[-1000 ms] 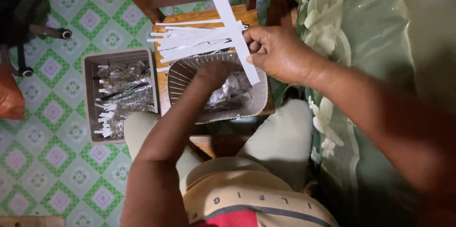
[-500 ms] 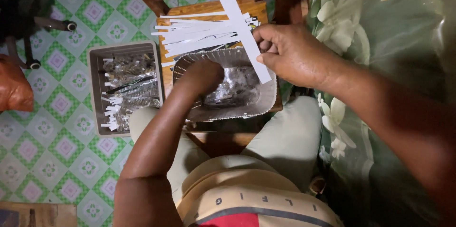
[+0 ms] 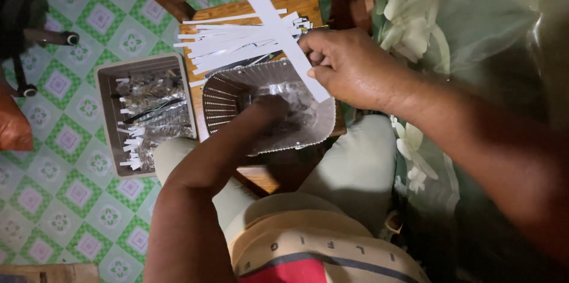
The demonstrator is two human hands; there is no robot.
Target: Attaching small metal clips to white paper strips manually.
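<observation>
While your left hand (image 3: 269,111) digs into the basket (image 3: 222,102) at frame center, fingers hidden so grip unclear, your right hand (image 3: 349,66) pinches a white paper strip (image 3: 269,7) up top, w/ spare strips (image 3: 231,40) ready.

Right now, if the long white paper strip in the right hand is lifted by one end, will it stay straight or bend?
The paper strip looks thin and long, so it would probably droop and feel very light. The right hand pinches it by the edge, which suggests that it creases easily. A light draught could likely scatter the loose strips on the wooden stool.
</observation>
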